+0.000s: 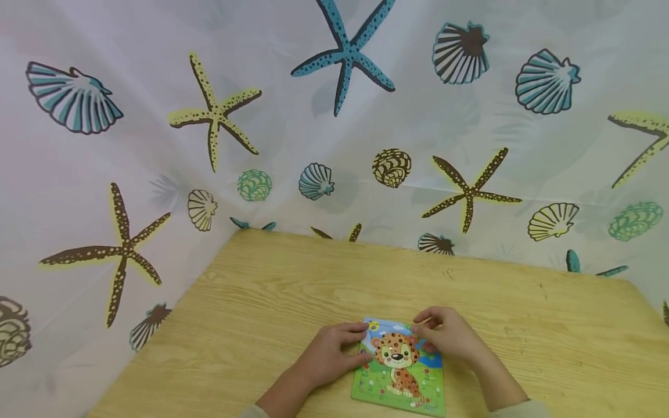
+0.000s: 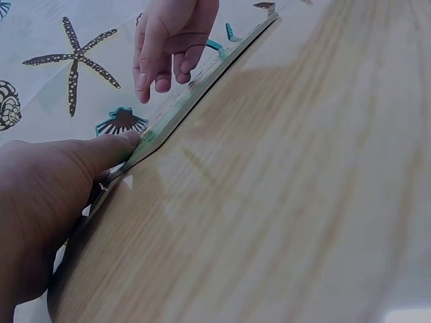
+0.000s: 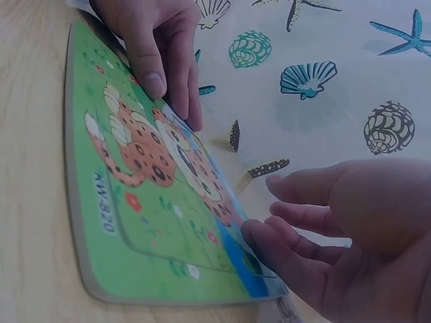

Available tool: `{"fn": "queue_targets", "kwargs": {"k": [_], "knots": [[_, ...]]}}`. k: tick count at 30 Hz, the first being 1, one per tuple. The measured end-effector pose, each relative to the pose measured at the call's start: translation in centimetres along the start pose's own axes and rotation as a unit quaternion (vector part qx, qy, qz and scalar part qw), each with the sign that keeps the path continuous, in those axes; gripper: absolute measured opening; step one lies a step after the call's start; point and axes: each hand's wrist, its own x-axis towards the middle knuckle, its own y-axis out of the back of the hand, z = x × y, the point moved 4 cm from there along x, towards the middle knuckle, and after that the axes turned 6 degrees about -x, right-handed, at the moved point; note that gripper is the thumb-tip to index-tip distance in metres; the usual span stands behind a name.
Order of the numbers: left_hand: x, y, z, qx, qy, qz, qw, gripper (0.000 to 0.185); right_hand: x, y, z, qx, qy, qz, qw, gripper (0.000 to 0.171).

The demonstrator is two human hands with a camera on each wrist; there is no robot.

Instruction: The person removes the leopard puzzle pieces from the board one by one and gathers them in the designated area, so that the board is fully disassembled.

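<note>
Leopard puzzle board (image 1: 399,371) lying flat on desk (image 1: 261,290) — left hand (image 1: 331,351) and right hand (image 1: 446,335) pressing its edges, fingers relaxed, nothing gripped.

— Where, relative to the fingers?
— Puzzle board (image 1: 399,371) flat on the table (image 1: 272,290), near its front edge. Left hand (image 1: 329,351) on the board's left edge, fingertips over the upper left corner.
— And opposite?
— Right hand (image 1: 449,337) on the upper right part, fingertips touching the board. Curtain (image 1: 313,116) behind and left of the table.
</note>
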Motion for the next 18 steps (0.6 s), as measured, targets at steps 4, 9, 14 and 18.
{"fn": "queue_targets", "kwargs": {"k": [4,9,14,18], "knots": [[0.0,0.0,0.0,-0.004,0.008,-0.004,0.9999,0.053,0.4,-1.0,-0.4,0.015,0.030,-0.027,0.999,0.032],[0.0,0.0,-0.2,0.001,0.005,-0.002,1.0000,0.053,0.7,-2.0,-0.8,0.024,0.056,-0.059,0.996,0.031],[-0.1,-0.1,-0.3,0.004,0.007,-0.004,1.0000,0.054,1.0,-2.7,-0.9,-0.015,0.075,-0.081,0.994,0.029],[-0.1,0.0,-0.1,0.006,0.005,-0.006,0.9999,0.053,1.2,-2.9,-1.0,-0.057,0.087,-0.086,0.991,0.027]]}}
